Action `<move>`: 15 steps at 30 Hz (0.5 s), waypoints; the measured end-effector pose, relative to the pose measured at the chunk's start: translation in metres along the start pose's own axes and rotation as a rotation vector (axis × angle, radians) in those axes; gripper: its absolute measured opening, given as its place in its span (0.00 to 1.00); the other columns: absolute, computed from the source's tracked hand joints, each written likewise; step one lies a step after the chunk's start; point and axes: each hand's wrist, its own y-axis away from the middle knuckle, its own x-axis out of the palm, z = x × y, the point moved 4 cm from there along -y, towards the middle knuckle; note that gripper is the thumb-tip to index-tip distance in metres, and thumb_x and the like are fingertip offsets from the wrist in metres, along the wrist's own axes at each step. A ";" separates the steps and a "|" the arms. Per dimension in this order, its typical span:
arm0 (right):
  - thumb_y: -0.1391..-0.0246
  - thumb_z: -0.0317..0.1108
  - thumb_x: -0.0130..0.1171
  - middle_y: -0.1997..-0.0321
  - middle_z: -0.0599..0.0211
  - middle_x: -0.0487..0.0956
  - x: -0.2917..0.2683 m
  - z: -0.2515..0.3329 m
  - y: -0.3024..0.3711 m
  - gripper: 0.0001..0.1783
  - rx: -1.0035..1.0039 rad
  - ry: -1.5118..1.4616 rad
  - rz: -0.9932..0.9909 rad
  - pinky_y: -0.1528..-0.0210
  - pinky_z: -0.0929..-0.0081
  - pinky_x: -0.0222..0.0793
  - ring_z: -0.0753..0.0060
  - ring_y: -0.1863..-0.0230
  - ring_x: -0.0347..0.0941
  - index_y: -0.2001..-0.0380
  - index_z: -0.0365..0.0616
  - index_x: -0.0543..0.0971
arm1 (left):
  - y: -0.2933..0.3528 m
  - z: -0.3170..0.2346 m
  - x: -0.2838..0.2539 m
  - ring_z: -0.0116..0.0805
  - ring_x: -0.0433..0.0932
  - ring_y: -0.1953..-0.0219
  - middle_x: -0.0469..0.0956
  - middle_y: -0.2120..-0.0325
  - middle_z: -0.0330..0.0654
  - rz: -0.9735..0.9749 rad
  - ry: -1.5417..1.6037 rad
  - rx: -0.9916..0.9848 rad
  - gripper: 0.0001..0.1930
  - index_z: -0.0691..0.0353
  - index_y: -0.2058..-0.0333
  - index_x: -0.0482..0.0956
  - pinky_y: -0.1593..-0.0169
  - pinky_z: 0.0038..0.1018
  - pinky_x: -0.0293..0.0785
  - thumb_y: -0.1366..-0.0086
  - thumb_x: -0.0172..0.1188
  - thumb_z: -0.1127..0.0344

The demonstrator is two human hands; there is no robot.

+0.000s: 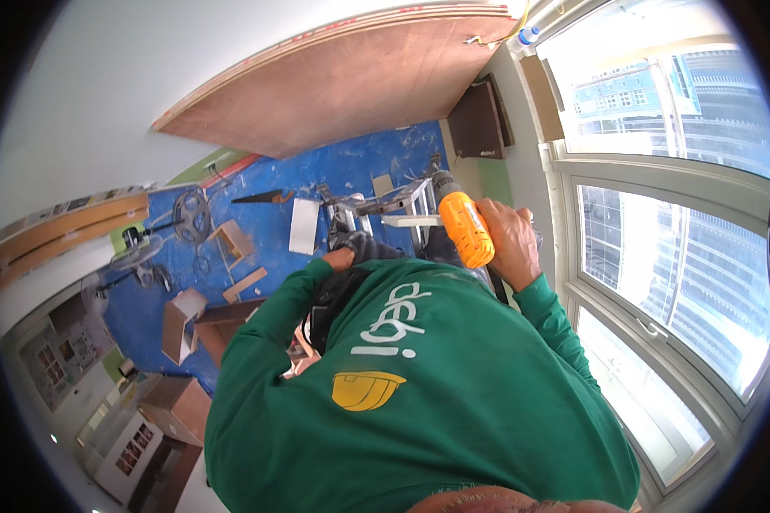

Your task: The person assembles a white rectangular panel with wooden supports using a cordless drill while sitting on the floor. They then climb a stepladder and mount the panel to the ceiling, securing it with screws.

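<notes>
My right hand [510, 241] is wrapped round an orange power drill [465, 229], whose dark chuck points away from me. Just ahead of my waist stands an aluminium stepladder [421, 203], partly hidden behind the drill and my body. My left hand [340, 258] rests low at my left hip, against dark cloth and near a black bag or pouch [334, 301]. Its fingers are mostly hidden there, so what they hold, if anything, does not show.
A large stack of plywood sheets [342, 81] leans along the far wall. On the blue-covered floor [274, 235] lie a handsaw [263, 197], a white board [304, 226] and wood offcuts. A fan [192, 215] stands left. Windows [676, 222] line the right side; a bottle [527, 37] sits far right.
</notes>
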 end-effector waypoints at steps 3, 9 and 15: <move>0.44 0.38 0.63 0.64 0.61 0.80 0.002 -0.004 0.001 0.14 0.024 -0.008 -0.011 0.55 0.56 0.61 0.53 0.57 0.79 0.56 0.47 0.76 | -0.015 0.002 -0.002 0.56 0.77 0.50 0.78 0.49 0.58 -0.039 -0.067 -0.049 0.16 0.69 0.48 0.77 0.43 0.40 0.74 0.27 0.54 0.64; 0.43 0.36 0.63 0.67 0.61 0.80 0.006 -0.007 0.006 0.13 0.034 -0.003 -0.061 0.55 0.56 0.61 0.54 0.59 0.79 0.57 0.48 0.75 | -0.042 -0.016 -0.003 0.56 0.78 0.50 0.79 0.49 0.58 -0.060 -0.113 -0.081 0.16 0.69 0.48 0.78 0.43 0.40 0.74 0.27 0.54 0.64; 0.43 0.37 0.64 0.69 0.65 0.79 0.001 -0.003 0.008 0.12 0.072 -0.026 -0.060 0.55 0.56 0.62 0.57 0.59 0.79 0.58 0.49 0.75 | -0.062 -0.014 -0.018 0.57 0.78 0.51 0.80 0.50 0.58 -0.044 -0.153 -0.071 0.16 0.68 0.48 0.78 0.44 0.41 0.75 0.27 0.54 0.64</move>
